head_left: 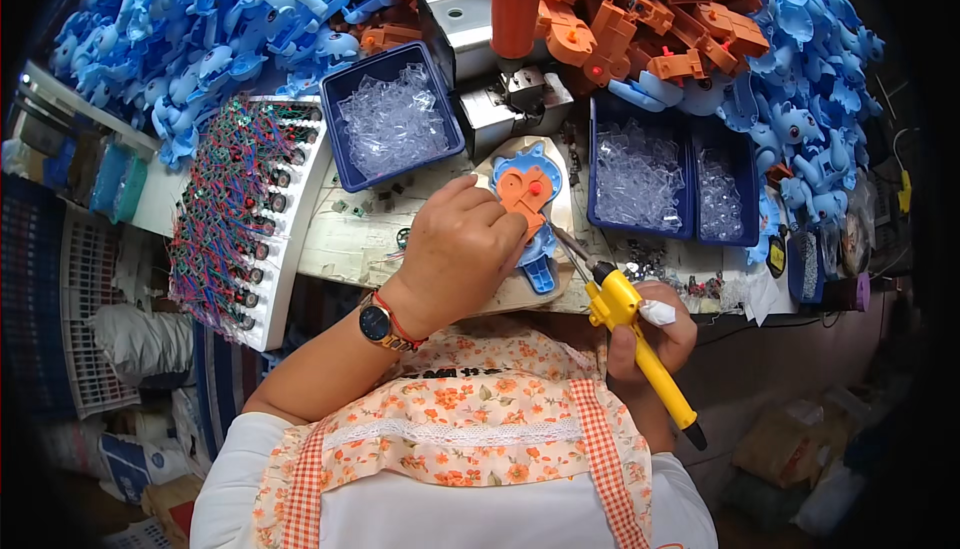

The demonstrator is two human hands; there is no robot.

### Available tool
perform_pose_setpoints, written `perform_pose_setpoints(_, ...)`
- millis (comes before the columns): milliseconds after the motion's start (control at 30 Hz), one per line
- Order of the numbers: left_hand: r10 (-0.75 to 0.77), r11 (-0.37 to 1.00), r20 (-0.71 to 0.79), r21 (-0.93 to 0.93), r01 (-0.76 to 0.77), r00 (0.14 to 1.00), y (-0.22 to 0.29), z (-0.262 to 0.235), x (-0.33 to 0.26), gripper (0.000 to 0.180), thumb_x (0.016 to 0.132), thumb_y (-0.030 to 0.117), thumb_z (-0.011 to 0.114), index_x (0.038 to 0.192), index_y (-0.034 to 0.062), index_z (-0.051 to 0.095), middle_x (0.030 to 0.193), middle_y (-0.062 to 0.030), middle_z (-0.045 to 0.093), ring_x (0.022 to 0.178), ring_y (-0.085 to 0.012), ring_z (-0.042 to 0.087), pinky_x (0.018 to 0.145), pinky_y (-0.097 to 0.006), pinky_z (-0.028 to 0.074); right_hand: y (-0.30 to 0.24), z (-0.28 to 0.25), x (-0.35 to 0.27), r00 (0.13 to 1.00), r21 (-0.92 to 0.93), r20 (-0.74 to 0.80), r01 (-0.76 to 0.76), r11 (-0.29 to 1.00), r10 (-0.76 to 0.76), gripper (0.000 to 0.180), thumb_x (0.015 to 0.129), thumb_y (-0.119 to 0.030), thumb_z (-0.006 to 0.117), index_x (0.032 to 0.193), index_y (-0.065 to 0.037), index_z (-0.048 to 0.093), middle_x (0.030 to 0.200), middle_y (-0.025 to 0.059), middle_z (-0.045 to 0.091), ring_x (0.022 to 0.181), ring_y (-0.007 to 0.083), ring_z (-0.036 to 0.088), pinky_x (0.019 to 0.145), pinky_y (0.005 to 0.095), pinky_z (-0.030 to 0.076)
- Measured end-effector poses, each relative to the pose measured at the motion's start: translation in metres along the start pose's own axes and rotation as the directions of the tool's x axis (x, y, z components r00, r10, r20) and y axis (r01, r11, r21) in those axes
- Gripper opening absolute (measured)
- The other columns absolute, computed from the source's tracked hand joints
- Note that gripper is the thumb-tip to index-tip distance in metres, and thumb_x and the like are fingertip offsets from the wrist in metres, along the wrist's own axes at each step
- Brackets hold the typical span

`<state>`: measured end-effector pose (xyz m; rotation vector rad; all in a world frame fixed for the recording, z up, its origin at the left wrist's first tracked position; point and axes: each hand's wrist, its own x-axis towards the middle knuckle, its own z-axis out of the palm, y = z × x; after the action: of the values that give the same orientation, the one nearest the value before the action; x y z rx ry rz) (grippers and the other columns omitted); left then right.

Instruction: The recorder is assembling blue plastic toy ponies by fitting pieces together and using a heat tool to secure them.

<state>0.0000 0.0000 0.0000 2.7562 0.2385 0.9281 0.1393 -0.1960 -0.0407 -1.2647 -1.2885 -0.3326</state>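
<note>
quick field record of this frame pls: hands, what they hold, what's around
left hand: pressed down on a blue and orange plastic toy part lying on the bench
right hand: gripping a yellow soldering iron, tip angled toward the toy part
wrist: black watch on the left arm
bins: blue trays of clear plastic pieces
left of bench: white rack of wired components
behind: piles of blue toy shells and orange parts

White sack (pixel 140 341) lower left, brown cardboard box (pixel 780 449) lower right
</note>
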Motion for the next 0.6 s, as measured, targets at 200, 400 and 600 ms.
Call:
perform_pose_setpoints(200,-0.012,1.000,0.047,0.018,0.011,0.999,0.000,-0.004,0.001,0.010,0.074,0.010,0.076,0.075,0.0069,0.066,0.072,-0.0078,0.065,0.072,-0.0253,0.064,0.086,-0.042,0.052,0.000,-0.001,0.000,1.000,0.008,0.008,0.007,1.000,-0.007,0.038,0.085,-0.025,0.071,0.110,-0.005,0.049,0.080,0.0128,0.064,0.064,0.0257,0.063,0.061,0.0389,0.054)
perform_pose_setpoints(400,-0.015,0.999,0.071,0.041,0.012,0.997,0.003,-0.009,0.001,0.012,0.074,0.012,0.076,0.083,0.0107,0.068,0.075,-0.0046,0.066,0.077,-0.0227,0.064,0.093,-0.046,0.048,-0.001,-0.042,-0.012,0.956,-0.002,-0.213,-0.208,0.978,0.203,0.033,0.093,-0.022,0.062,0.113,-0.001,0.046,0.105,0.0150,0.056,0.096,0.0233,0.058,0.090,0.0397,0.048)
perform_pose_setpoints(600,-0.039,0.999,0.095,-0.018,0.041,0.995,-0.007,-0.025,-0.017,0.027,0.071,0.007,0.074,0.097,0.0124,0.068,0.079,-0.0032,0.065,0.090,-0.0235,0.065,0.105,-0.055,0.036,0.003,-0.171,-0.004,0.825,-0.374,-0.552,-0.375,0.848,0.121,0.021,0.098,-0.008,0.054,0.117,0.000,0.051,0.110,0.0086,0.056,0.101,0.0158,0.056,0.094,0.0318,0.045)
